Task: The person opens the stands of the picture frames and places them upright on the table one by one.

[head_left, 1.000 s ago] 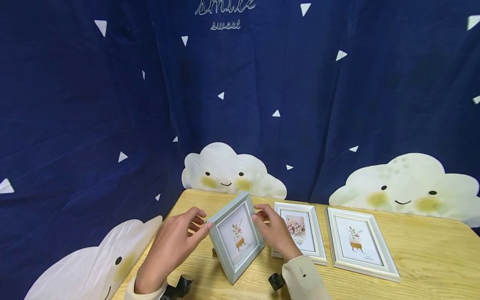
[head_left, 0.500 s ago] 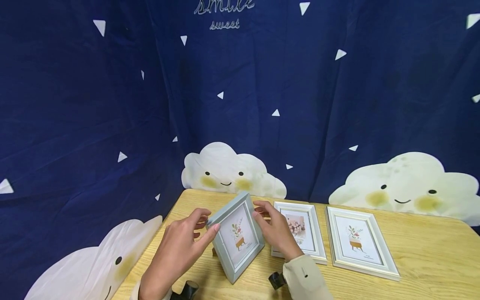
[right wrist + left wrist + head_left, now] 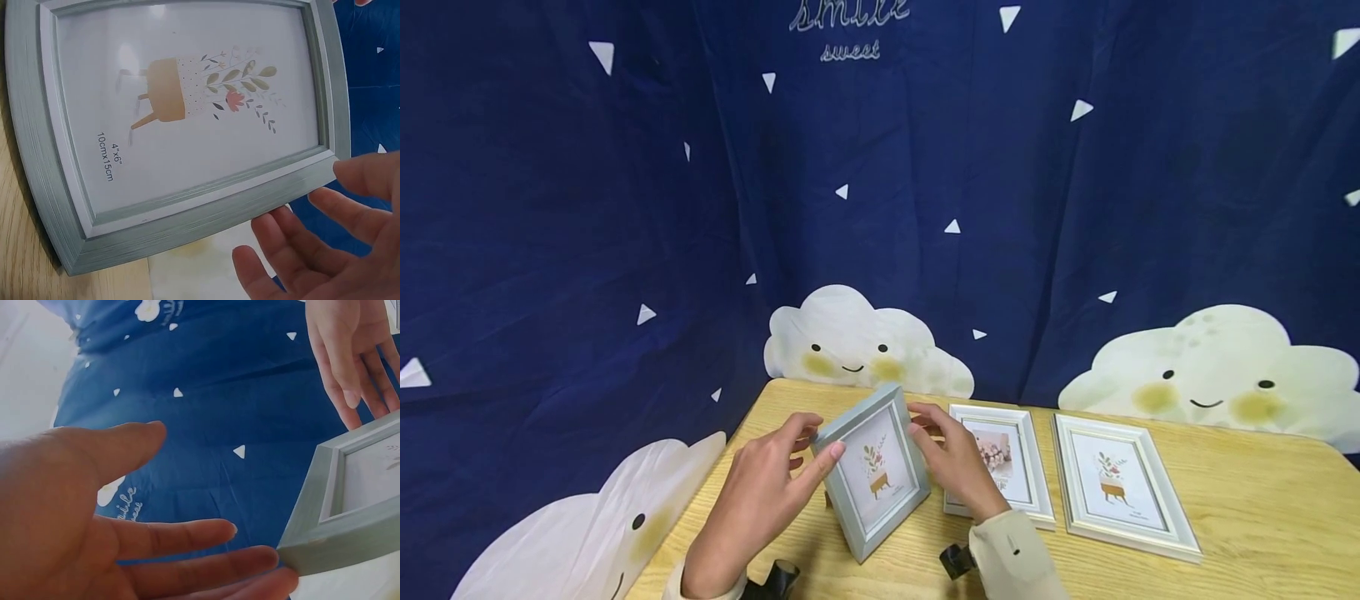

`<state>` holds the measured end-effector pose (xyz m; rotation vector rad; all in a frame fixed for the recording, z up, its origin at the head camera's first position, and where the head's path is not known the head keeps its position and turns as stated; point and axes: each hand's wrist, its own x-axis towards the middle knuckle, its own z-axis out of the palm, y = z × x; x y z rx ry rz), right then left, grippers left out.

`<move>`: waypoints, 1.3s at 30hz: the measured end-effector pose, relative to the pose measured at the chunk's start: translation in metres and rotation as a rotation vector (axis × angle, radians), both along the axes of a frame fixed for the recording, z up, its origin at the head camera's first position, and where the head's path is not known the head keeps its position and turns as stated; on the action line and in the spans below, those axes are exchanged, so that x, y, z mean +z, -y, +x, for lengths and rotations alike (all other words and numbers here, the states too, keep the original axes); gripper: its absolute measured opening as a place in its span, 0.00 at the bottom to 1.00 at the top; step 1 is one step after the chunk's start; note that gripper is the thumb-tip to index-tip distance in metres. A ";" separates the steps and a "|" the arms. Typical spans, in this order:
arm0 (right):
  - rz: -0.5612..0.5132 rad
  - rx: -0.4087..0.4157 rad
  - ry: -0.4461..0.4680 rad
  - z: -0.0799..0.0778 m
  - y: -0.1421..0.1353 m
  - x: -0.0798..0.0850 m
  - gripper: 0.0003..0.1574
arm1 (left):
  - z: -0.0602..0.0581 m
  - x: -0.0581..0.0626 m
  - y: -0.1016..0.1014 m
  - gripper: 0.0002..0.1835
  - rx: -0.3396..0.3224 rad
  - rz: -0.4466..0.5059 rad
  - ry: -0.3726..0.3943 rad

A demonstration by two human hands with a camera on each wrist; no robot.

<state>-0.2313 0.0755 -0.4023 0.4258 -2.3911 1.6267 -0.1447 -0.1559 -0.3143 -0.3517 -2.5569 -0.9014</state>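
On the counter [image 3: 1247, 508], left of two white frames [image 3: 1126, 477] lying flat, the grey frame [image 3: 877, 475] leans back, probably propped behind, while left grip [image 3: 767, 475] and right grip [image 3: 953, 458], loose-fingered and clasping nothing, flank its edges, seemingly to steady it.

Back of grey-green frame [image 3: 877, 475] hidden

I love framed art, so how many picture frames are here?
3: a grey frame, standing tilted, at left; a white frame lying partly behind the right hand; a second white frame lying farthest right.
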 end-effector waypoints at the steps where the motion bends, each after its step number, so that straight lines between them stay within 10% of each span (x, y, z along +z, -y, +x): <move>1: 0.003 -0.002 0.002 0.000 -0.001 0.000 0.18 | -0.002 -0.001 0.000 0.21 -0.003 -0.001 -0.007; 23: 0.069 -0.040 0.007 0.004 -0.007 0.010 0.20 | -0.044 -0.021 0.008 0.25 -0.088 0.118 -0.066; 39: 0.195 -0.023 0.077 0.020 -0.014 0.016 0.25 | -0.068 -0.049 0.013 0.22 -0.285 0.262 -0.081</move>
